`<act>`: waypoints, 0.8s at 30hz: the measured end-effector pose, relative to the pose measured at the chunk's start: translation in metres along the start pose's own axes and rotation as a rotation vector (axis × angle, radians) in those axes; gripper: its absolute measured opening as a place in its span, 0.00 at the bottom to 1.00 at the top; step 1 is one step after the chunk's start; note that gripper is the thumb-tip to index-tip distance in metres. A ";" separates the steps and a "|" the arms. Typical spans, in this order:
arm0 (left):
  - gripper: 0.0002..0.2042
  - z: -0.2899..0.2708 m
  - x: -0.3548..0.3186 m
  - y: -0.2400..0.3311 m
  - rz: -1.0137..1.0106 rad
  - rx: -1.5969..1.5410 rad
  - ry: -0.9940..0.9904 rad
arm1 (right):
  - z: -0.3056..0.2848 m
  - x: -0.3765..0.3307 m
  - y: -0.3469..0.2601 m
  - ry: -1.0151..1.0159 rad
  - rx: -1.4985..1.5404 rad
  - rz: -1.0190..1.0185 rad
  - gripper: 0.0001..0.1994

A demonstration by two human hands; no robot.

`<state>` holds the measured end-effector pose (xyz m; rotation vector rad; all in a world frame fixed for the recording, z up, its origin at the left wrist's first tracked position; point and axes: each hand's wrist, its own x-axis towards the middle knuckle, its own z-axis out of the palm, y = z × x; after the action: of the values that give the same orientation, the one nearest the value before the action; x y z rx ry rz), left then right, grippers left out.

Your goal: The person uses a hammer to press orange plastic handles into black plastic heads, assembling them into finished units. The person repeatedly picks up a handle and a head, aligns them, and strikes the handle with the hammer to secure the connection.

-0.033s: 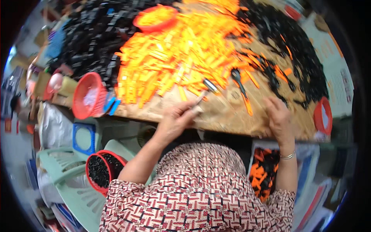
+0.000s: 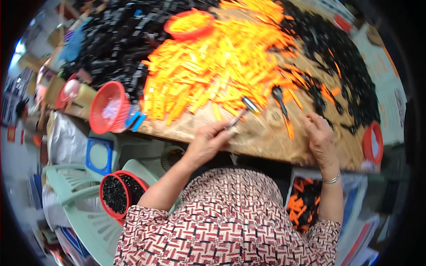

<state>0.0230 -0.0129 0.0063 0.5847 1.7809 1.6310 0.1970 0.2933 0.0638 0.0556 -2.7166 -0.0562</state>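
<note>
My left hand [image 2: 208, 141] is closed around the thin handle of a small hammer [image 2: 251, 106], its shiny metal head pointing away from me. That head lies beside the near edge of a big heap of orange plastic strips [image 2: 195, 75]. Between my hands, a piece with a black head and an orange handle [image 2: 284, 115] rests on the brown tabletop [image 2: 262, 142]. To its right is my right hand [image 2: 321, 138], fingers curled together and thumb drawn in; whatever they may hold is hidden. A silver bracelet [image 2: 331, 179] circles that wrist.
Black parts lie heaped at the far left [image 2: 115, 48] and right [image 2: 350, 80]. Red baskets stand at the table's left corner [image 2: 108, 108], on the orange heap [image 2: 190, 33] and at the right edge [image 2: 373, 142]. A green chair [image 2: 84, 213] bears red tubs of black pieces [image 2: 114, 195].
The whole view has shifted slightly, so the table and hands appear lower and farther right. My left hand keeps its hold on the hammer; my right hand stays curled.
</note>
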 end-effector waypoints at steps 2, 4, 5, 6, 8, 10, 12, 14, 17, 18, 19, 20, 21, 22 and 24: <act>0.14 0.000 -0.003 0.007 -0.014 -0.036 -0.030 | 0.005 0.027 0.001 -0.028 -0.026 -0.138 0.23; 0.14 0.001 -0.005 0.000 0.040 -0.007 -0.010 | 0.009 0.043 0.006 -0.050 -0.060 -0.280 0.24; 0.14 0.001 -0.007 0.001 0.092 0.091 0.011 | 0.011 0.049 0.010 -0.056 -0.083 -0.357 0.25; 0.14 0.001 -0.011 0.006 0.130 0.138 0.000 | 0.015 0.052 0.013 -0.064 -0.100 -0.431 0.26; 0.14 0.003 -0.017 0.004 0.240 0.202 0.032 | 0.021 0.054 0.017 -0.101 -0.102 -0.475 0.23; 0.14 0.004 -0.018 -0.002 0.354 0.215 0.051 | 0.026 0.057 0.019 -0.093 -0.081 -0.508 0.21; 0.14 0.003 -0.020 0.001 0.297 0.198 0.050 | 0.022 0.062 0.015 -0.012 -0.029 -0.506 0.20; 0.14 -0.001 -0.020 0.012 0.189 0.228 -0.001 | 0.016 0.062 0.008 0.078 0.024 -0.457 0.20; 0.13 -0.001 -0.018 0.016 0.125 0.236 0.004 | 0.008 0.057 -0.003 0.250 0.113 -0.340 0.21; 0.13 0.002 -0.016 0.016 0.122 0.237 0.011 | 0.001 0.054 -0.009 0.315 0.125 -0.298 0.21; 0.12 0.002 -0.017 0.020 0.144 0.317 0.032 | -0.010 0.053 -0.021 0.325 0.172 -0.246 0.20; 0.11 0.003 -0.018 0.029 0.166 0.398 0.051 | -0.017 0.048 -0.028 0.326 0.202 -0.196 0.19; 0.10 0.002 -0.017 0.035 0.186 0.476 0.073 | -0.024 0.045 -0.035 0.325 0.234 -0.151 0.19; 0.09 0.001 -0.011 0.034 0.300 0.533 0.106 | -0.026 0.040 -0.039 0.324 0.265 -0.104 0.18; 0.07 0.004 0.002 0.028 0.519 0.638 0.153 | -0.021 0.024 -0.045 0.317 0.520 0.003 0.13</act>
<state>0.0217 -0.0051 0.0338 1.3298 2.4215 1.4143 0.1858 0.2463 0.0907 0.1939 -2.3458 0.6077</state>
